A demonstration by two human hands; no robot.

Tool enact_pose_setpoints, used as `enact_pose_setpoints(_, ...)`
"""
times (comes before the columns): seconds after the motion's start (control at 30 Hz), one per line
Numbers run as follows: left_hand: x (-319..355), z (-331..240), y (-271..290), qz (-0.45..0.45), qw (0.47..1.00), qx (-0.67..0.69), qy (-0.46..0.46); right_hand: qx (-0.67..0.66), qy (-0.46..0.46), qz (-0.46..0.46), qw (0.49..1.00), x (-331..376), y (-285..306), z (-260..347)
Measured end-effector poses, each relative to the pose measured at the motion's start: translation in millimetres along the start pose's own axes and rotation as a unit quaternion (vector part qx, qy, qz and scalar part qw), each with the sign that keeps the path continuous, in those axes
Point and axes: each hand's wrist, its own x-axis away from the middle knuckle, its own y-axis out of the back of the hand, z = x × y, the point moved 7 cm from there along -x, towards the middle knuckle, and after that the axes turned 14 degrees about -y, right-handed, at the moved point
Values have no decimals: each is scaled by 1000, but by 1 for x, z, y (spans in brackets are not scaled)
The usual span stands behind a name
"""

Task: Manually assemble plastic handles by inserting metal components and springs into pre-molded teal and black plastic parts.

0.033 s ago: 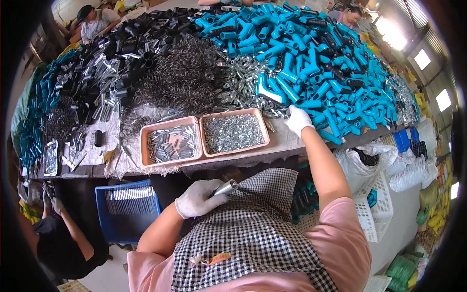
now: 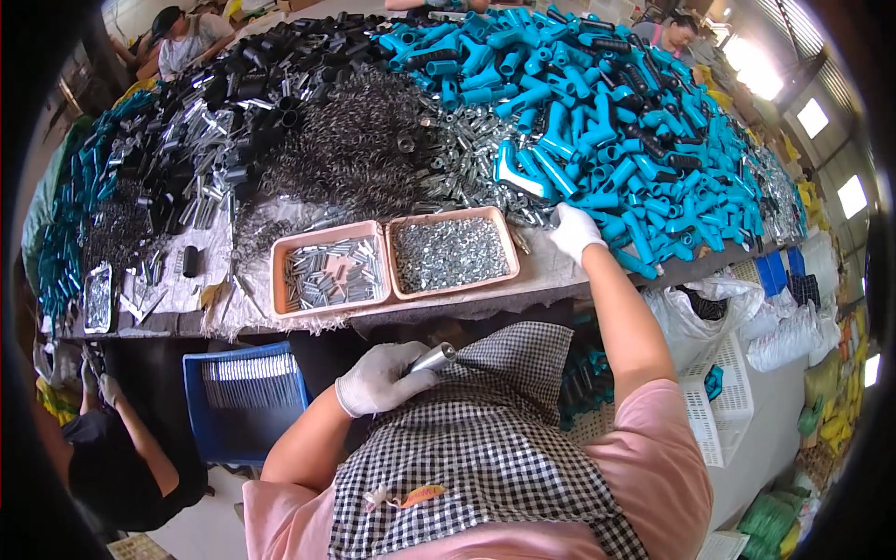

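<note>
Hidden inside the white-gloved left grip (image 2: 378, 381): the lower part of a silver metal cylinder (image 2: 432, 358), fingers curled closed around it, upper end showing, tilted up to the right in front of the checked apron (image 2: 467, 457). Right grip (image 2: 576, 231), also gloved, at the near side of the worktop (image 2: 541, 268), just beside the heap of teal housings (image 2: 621, 173); fingertips turned away, perhaps touching the heap; cannot tell how far open or whether holding anything. Cut off at lower left by the dark lens rim: a co-worker (image 2: 117, 457), with gloved hands too small to make out. Partly tucked under the worktop: a blue bin (image 2: 201, 397) with a row of silver rods (image 2: 250, 369). Half covered by the apron: more teal parts (image 2: 583, 378) below. Beyond the grips: a left tray (image 2: 277, 285) of silver pins, touching a right tray (image 2: 457, 287) of small metal pieces; behind both, a tangle of dark springs (image 2: 350, 154) and silver parts (image 2: 462, 149), with black pieces (image 2: 266, 70) farther back, blocking much of the far side
</note>
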Motion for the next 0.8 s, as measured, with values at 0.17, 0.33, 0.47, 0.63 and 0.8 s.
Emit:
enact_pose_setpoints(0.17,8,6,7,14,999,-13,51,-261,113,-79,955,56,50,37)
enact_pose_setpoints(0.33,3,18,-2,68,993,41,90,-286,483,74,824,223,76,134)
enact_pose_setpoints(0.47,2,24,-12,105,993,-1,52,-259,539,134,791,262,52,150)
enact_pose_setpoints(0.63,6,20,-16,61,998,-28,3,-239,494,114,828,264,47,147)
enact_pose_setpoints(0.8,5,5,-15,32,948,-315,-22,-286,52,469,834,249,-18,126)
